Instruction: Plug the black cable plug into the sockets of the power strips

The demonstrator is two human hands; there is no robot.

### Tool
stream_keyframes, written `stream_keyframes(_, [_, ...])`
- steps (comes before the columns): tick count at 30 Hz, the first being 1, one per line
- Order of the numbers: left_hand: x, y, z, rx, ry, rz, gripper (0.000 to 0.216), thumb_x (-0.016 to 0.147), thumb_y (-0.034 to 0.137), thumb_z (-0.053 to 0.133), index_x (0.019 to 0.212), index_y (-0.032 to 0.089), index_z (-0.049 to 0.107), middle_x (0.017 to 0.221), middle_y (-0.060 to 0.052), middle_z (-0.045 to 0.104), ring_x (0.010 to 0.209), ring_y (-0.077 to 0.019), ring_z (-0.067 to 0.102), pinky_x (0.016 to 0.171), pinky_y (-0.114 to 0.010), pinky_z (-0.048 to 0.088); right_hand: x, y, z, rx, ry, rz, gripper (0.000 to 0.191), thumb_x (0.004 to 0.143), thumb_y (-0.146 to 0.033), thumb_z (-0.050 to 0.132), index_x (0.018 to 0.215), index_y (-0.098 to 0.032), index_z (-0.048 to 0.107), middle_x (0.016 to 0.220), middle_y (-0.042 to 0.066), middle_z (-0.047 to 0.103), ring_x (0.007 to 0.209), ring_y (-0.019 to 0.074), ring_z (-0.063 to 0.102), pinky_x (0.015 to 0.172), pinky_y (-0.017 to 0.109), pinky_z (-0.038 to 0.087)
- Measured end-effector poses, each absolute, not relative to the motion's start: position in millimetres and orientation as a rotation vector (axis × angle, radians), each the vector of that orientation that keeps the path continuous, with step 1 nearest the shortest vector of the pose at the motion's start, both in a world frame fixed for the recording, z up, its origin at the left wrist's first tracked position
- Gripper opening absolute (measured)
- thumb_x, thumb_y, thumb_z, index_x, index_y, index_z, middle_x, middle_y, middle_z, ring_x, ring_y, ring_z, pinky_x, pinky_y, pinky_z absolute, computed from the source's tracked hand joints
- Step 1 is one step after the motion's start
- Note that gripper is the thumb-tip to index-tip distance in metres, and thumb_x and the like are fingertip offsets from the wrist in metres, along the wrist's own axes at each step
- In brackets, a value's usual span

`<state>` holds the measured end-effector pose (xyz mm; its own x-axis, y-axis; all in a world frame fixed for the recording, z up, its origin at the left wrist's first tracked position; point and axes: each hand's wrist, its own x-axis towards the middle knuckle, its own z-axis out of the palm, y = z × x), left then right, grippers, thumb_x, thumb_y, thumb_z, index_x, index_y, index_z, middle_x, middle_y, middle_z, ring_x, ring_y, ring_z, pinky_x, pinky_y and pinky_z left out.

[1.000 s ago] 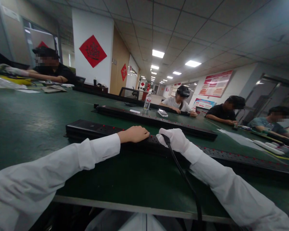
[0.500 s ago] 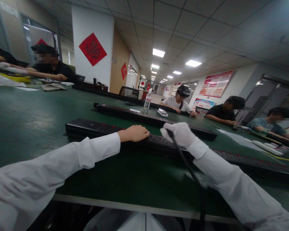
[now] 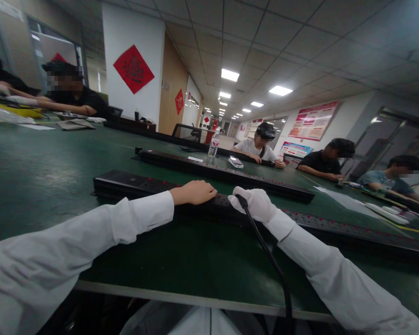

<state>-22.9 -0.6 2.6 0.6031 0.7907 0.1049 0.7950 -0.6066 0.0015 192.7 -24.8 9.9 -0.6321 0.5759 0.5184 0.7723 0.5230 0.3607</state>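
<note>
A long black power strip (image 3: 129,181) with a row of sockets and small red parts lies across the table in front of me. My left hand (image 3: 194,192), bare, is curled over its top and steadies it. My right hand (image 3: 256,203), in a white glove, is closed around the plug end (image 3: 242,202) of a black cable, right at the strip's sockets. The fingers hide the plug's front, so I cannot tell whether it is in a socket. From there the black cable (image 3: 268,256) runs down over the near table edge.
Behind lies a second black power strip (image 3: 195,166), with a further dark bar beyond. A water bottle (image 3: 214,143) and a white device (image 3: 235,162) stand past it. Papers (image 3: 347,201) lie at right. Several people sit around the green table (image 3: 49,186).
My right hand has come down and slightly left with the plug, closer to the strip's top. The cable has swung left. My left hand has stayed in place.
</note>
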Motion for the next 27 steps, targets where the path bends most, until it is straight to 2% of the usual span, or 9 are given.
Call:
stream_keyframes(12, [-23.1, -0.6, 4.2, -2.79, -1.418, -0.125, 0.04, 0.09, 0.037, 0.023, 0.089, 0.018, 0.059, 0.094, -0.008, 0.063, 0.077, -0.0185, 0.059, 0.065, -0.027, 0.044, 192.4, -29.5, 4.3, -1.181, -2.328, -0.804, 0.036, 0.082, -0.05, 0.037, 0.077, -0.022, 0.06, 0.055, 0.0, 0.062, 0.05, 0.0103, 0.055, 0.049, 0.021, 0.023])
stream_keyframes(20, [-23.4, -0.2, 2.2, -2.75, -1.311, -0.1, 0.041, 0.09, 0.034, 0.021, 0.093, 0.017, 0.058, 0.095, -0.01, 0.063, 0.079, -0.021, 0.059, 0.067, -0.031, 0.045, 193.5, -29.4, 3.8, -1.183, -2.345, -0.83, 0.034, 0.082, -0.05, 0.038, 0.078, -0.023, 0.059, 0.057, -0.001, 0.062, 0.052, 0.011, 0.056, 0.049, 0.021, 0.023])
stream_keyframes(27, [-21.7, -2.8, 5.6, -2.782, -1.443, -0.128, 0.044, 0.09, 0.039, 0.021, 0.087, 0.017, 0.059, 0.093, -0.008, 0.063, 0.076, -0.0185, 0.058, 0.064, -0.027, 0.044, 193.3, -31.0, 4.6, -1.182, -2.328, -0.815, 0.036, 0.083, -0.05, 0.037, 0.078, -0.022, 0.06, 0.056, 0.0, 0.062, 0.052, 0.0106, 0.056, 0.049, 0.021, 0.023])
